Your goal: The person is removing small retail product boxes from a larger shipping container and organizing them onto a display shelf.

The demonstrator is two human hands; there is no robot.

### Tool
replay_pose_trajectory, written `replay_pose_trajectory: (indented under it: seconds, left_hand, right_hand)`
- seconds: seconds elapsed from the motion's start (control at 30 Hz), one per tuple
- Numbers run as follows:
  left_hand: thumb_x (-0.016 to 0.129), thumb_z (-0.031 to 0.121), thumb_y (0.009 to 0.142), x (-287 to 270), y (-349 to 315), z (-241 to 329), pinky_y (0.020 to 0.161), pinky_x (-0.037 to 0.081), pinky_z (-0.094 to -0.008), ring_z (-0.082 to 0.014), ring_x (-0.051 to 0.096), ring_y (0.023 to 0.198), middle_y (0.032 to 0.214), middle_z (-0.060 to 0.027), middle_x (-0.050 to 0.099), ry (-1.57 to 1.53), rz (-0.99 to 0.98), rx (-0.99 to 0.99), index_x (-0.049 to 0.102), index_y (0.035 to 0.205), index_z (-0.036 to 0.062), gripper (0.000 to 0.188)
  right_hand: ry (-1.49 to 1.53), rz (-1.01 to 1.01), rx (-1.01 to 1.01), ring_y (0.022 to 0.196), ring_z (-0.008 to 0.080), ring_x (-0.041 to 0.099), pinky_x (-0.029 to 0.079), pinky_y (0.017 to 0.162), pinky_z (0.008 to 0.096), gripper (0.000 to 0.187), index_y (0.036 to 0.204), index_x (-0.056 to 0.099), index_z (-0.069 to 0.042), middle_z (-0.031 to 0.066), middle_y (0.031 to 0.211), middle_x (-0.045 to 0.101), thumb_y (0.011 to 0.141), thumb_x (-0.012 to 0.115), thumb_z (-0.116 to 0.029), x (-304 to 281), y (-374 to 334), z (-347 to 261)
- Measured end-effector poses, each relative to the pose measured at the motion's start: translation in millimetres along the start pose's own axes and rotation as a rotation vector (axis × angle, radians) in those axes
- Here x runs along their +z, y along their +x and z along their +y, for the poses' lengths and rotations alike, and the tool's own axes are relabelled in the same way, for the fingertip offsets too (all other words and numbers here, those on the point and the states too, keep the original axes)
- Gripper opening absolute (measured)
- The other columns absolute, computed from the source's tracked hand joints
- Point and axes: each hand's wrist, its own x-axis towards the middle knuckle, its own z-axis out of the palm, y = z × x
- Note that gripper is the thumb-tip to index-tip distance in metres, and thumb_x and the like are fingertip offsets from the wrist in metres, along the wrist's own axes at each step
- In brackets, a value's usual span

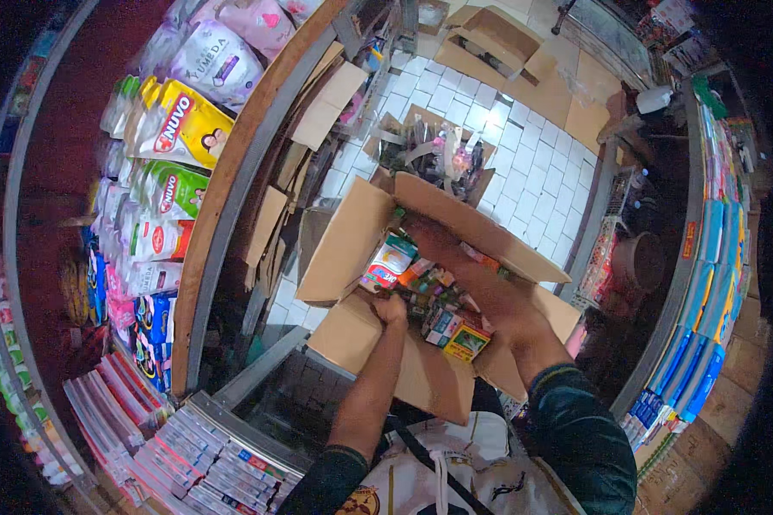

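Observation:
A cardboard box point(352, 240) stands before me with its flaps spread out. Small packaged goods fill it, among them a red, white and green packet point(390, 262) and a yellow carton point(466, 342). My left hand point(392, 310) is closed at the near left edge of the box, fingers curled over the cardboard beside the packet. Across the goods reaches my right arm, and my right hand point(423, 236) is deep in the far left corner of the box. Shadow hides its fingers, so whatever it holds cannot be made out.
Beyond the box, another open carton point(438, 159) of mixed goods sits on the white tiled floor point(524, 163). Shelves with bagged products point(185, 124) line the left. Stacked blue packs point(704, 318) stand at the right. Flattened cardboard point(326, 107) leans by the left shelf.

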Motion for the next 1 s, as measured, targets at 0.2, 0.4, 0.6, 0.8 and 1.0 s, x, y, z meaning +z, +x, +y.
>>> replay_pose_trajectory:
  seconds: [0.2,0.4,0.6,0.8,1.0]
  left_hand:
    - [0.066,0.017,0.081,10,9,-18,0.084,0.046,-0.0382,-0.0229,0.058,0.090,0.103,-0.0100,0.063,-0.131,-0.197,-0.543,0.059,0.110,-0.0009,0.035]
    - [0.064,0.013,0.080,28,2,-42,0.084,0.046,-0.0394,-0.0261,0.059,0.093,0.104,-0.0148,0.063,-0.298,-0.168,-0.414,0.058,0.107,-0.0021,0.032]
    - [0.063,0.009,0.077,-8,-2,21,0.085,0.046,-0.0427,-0.0275,0.060,0.098,0.109,-0.0199,0.063,-0.019,-0.292,-0.292,0.056,0.109,-0.0056,0.036]
    - [0.065,0.012,0.079,-17,-4,52,0.080,0.047,-0.0392,-0.0259,0.061,0.091,0.102,-0.0185,0.065,0.078,-0.200,-0.403,0.060,0.105,-0.0043,0.031]
    - [0.055,0.013,0.092,-7,-7,49,0.099,0.037,-0.0332,-0.0201,0.047,0.119,0.125,-0.0089,0.055,-0.750,-0.716,-0.481,0.051,0.127,0.0000,0.037]
  right_hand:
    - [0.346,-0.342,0.412,0.119,0.0375,0.049,0.035,0.104,0.0464,0.034,0.115,0.059,-0.003,0.0205,0.124,0.055,0.091,0.048,-0.026,8,29,-7]
    - [0.409,-0.289,0.615,0.125,0.0384,0.042,0.030,0.108,0.0453,0.049,0.128,0.049,-0.007,0.0213,0.132,0.048,0.092,0.049,-0.041,11,34,-16]
    - [0.554,-0.230,0.477,0.120,0.0303,0.048,0.035,0.105,0.0430,0.048,0.125,0.051,-0.007,0.0198,0.126,0.051,0.089,0.060,-0.038,13,31,-6]
    - [-0.028,-0.514,0.098,0.116,0.0385,0.050,0.039,0.102,0.0467,0.069,0.126,0.050,-0.006,0.0226,0.124,0.052,0.073,0.071,-0.045,-11,4,2]
    - [0.243,-0.345,0.313,0.111,0.0381,0.053,0.042,0.096,0.0476,0.081,0.132,0.047,-0.006,0.0222,0.119,0.056,0.063,0.072,-0.040,-49,-60,-45]
